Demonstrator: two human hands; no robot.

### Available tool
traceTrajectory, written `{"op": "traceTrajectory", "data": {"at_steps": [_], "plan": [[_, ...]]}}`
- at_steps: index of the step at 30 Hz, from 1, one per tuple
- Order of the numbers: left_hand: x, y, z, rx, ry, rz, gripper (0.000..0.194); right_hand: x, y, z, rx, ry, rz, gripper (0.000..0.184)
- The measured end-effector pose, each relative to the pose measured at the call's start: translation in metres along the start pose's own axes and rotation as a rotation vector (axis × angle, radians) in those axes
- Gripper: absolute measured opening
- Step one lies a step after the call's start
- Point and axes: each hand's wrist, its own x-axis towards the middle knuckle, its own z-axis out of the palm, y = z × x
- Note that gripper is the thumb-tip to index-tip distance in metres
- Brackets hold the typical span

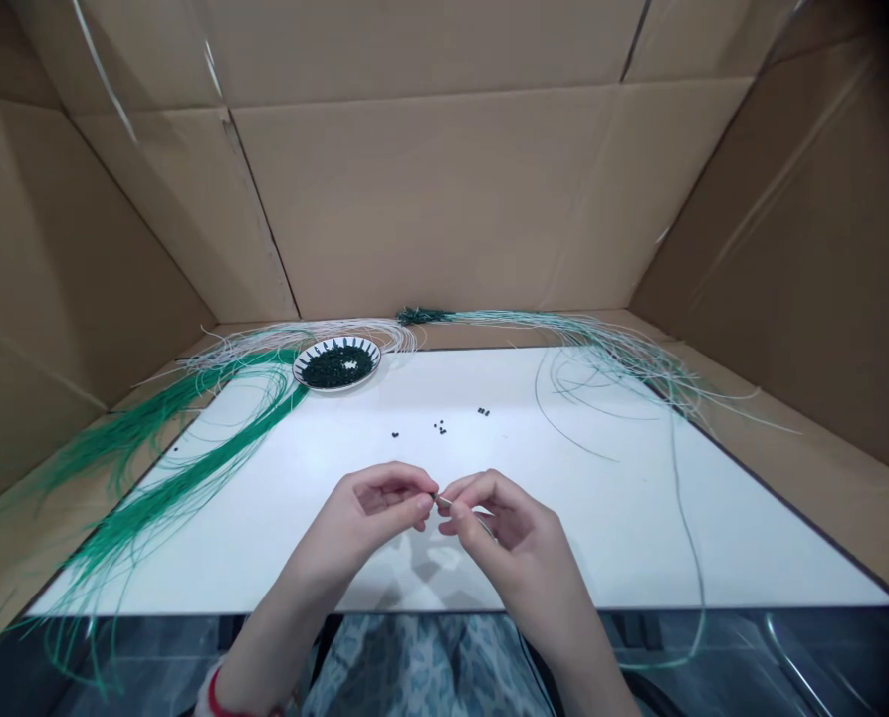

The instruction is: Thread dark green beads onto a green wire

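Observation:
Above the front middle of the white board, my two hands meet fingertip to fingertip. Between the thumb and index finger of my left hand [373, 508] is a small dark bead [434, 495], mostly covered by the fingers. A thin pale cord [445, 501] is pinched in my right hand [511, 528], its end touching or close to the bead; whether it passes through cannot be seen. Beyond the hands, several loose dark beads [440, 428] lie in small groups. Farther back stands a patterned plate [375, 365] heaped with dark beads [332, 366].
Green strands [212, 468] spread along the left side of the white board [713, 548]. White cords [325, 329] lie behind the plate. A pale bundle [623, 344] with a dark green end [423, 316] runs along the back right. Cardboard walls [429, 199] enclose the board.

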Motion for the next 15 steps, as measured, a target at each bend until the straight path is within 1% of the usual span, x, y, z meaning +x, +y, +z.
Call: {"op": "traceTrajectory", "data": {"at_steps": [4,6,11,15], "plan": [[-0.005,-0.005,-0.004,-0.197,-0.02,-0.019,0.011,-0.005,-0.011,0.008,0.049,0.018,0.004,0.012],[-0.007,-0.005,-0.006,-0.248,-0.018,-0.03,0.009,-0.007,-0.016,0.012,0.04,0.04,0.026,0.012],[-0.012,-0.008,-0.01,-0.348,-0.015,-0.025,0.013,-0.01,-0.023,0.024,0.069,0.055,0.077,0.014],[-0.013,-0.012,-0.012,-0.43,-0.028,-0.007,0.014,-0.011,-0.026,0.031,0.08,0.043,0.099,0.015]]}}
